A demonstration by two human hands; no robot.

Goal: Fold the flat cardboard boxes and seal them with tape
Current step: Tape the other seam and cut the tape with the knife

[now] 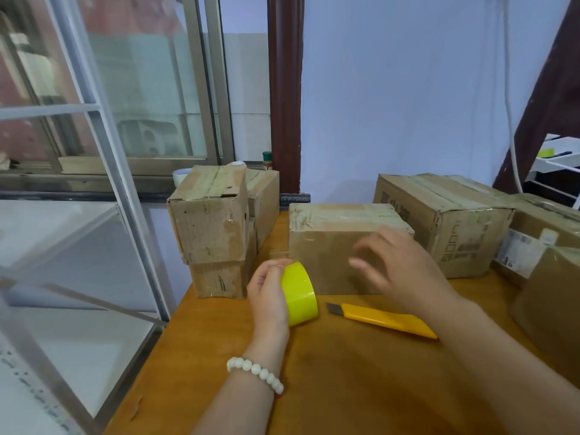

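Two hands at the small brown taped cardboard box (326, 249), mid wooden tabletop (345, 390), long axis left-right. The left hand (268, 293) grips the yellow tape roll (299, 293) just off the box's near-left corner. The right hand (395, 268), fingers spread and blurred, is nearer the front face; contact unclear. A yellow utility knife (383, 320) lies just nearside.

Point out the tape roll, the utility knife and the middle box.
tape roll (299, 293), head view, yellow outer face.
utility knife (389, 320), head view, yellow handle.
middle box (320, 265), head view, front face.

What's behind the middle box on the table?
Behind the middle box, to its right, stands a larger printed box, partly covered by it. Directly behind, only wall shows; the tabletop there is hidden.
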